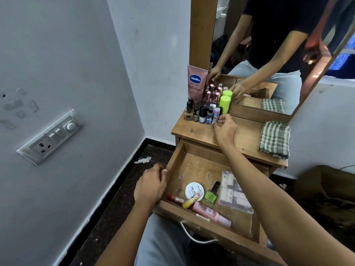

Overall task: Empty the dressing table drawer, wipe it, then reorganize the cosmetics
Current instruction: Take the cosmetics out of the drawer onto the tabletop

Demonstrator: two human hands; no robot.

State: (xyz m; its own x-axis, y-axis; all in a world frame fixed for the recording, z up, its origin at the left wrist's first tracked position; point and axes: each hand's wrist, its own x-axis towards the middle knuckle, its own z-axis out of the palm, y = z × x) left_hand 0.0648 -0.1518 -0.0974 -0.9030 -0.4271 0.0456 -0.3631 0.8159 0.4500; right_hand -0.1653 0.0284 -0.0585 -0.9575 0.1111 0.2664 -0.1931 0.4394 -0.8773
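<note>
— Where are your grips sitting?
— My left grip (pixel 151 186) is clasping the left wall of the drawer (pixel 199 164). My right grip (pixel 224 127) is curling against a small bottle (pixel 216 114) on the table (pixel 247 135); whether it is pinching it, I cannot tell.
— And the drawer?
— It is hanging open, a pink tube (pixel 211 214) lying inside.

Pink Vaseline tube (pixel 196 83), lime-green stick (pixel 224 104), green-and-white checked cloth (pixel 274 139), green nail-polish bottle (pixel 210 195)
</note>
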